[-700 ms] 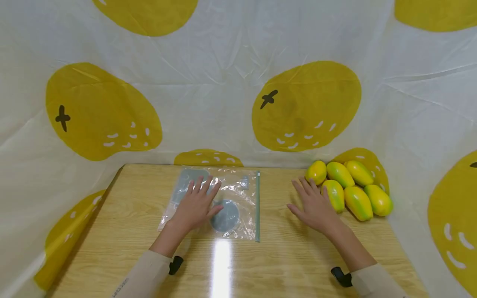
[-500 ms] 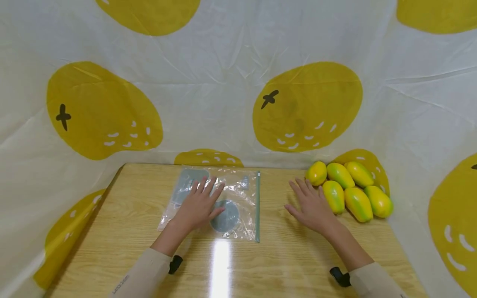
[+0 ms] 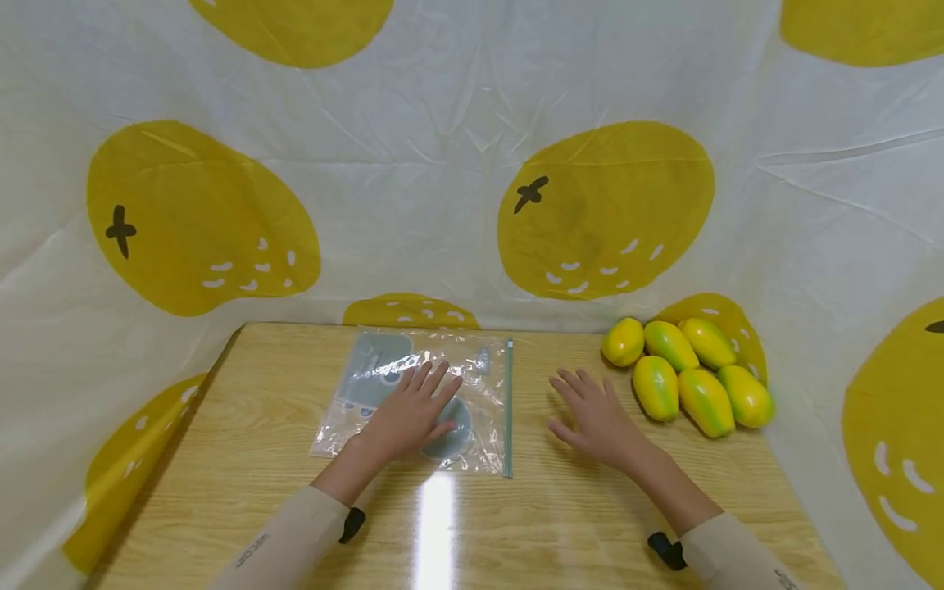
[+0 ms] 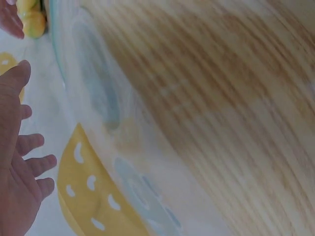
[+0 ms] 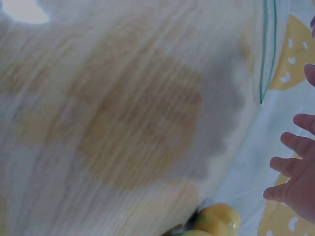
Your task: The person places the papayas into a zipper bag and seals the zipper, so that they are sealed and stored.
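Note:
A clear zip bag (image 3: 483, 410) with grey-blue printed shapes and a green zip edge lies flat on the wooden table. Above its middle, my left hand (image 3: 406, 416) hovers with fingers spread, holding nothing. My right hand (image 3: 599, 422) is held over the wood between the bag and the fruit, its fingers apart and nothing in them. To its right sit several yellow-green mangoes (image 3: 706, 401) in two rows. In the left wrist view the left palm (image 4: 19, 196) stands off from the bag (image 4: 98, 73); in the right wrist view the right hand (image 5: 298, 172) is likewise above the table.
The wooden table (image 3: 243, 442) meets a white cloth (image 3: 413, 221) printed with large yellow fruit at the back and sides. A bright light reflection (image 3: 437, 533) falls on the front of the table.
Both hands have moved inward: the left slightly right over the bag, the right leftward away from the mangoes. The bag and mangoes have stayed in place.

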A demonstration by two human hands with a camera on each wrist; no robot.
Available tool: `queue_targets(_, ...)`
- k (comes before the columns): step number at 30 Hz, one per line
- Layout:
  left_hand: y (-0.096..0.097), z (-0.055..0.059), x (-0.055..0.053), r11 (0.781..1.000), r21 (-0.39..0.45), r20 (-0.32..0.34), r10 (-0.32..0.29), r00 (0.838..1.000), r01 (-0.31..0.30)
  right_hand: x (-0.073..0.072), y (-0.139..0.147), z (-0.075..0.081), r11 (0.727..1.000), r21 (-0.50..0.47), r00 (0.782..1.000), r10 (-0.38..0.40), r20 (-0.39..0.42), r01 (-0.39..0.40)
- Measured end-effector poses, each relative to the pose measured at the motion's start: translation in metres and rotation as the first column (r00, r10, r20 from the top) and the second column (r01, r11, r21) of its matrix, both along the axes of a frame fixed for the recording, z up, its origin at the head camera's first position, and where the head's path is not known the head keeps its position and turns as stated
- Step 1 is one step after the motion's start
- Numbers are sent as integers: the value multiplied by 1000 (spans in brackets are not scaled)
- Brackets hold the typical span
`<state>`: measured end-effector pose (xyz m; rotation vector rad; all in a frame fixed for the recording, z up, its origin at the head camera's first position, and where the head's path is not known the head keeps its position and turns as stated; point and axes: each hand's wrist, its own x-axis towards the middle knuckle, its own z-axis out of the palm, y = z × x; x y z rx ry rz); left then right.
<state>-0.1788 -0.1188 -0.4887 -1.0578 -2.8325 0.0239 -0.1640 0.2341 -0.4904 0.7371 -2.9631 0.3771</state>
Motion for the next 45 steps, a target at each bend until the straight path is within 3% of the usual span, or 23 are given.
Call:
queue_targets(9, 13, -9, -2, 996, -42, -14, -77, 997, 76, -2, -8, -3, 995, -32, 995, 100, 28, -99)
queue_targets(16, 25, -18, 0, 994, -57, 72, -90, 993, 94, -5, -15, 1, 983, -49, 979, 179, 95, -175)
queue_targets(22, 32, -22, 2, 993, -44, 104, -100, 990, 105, -7, -19, -6, 968, -52, 961, 250, 120, -246)
queue_targets(30, 36, -26, 6, 990, -58, 98, -124, 987, 130, -3, -30, -20, 959, -132, 956, 268, 119, -252)
queue_targets(38, 39, -31, 8, 984, -54, 57, -164, 985, 167, 3, -36, -25, 958, -122, 963, 267, 38, -261)
queue_targets(45, 39, -36, 6, 983, 4, 90, -181, 979, 181, 4, -41, -28, 959, -126, 964, 261, 56, -253)
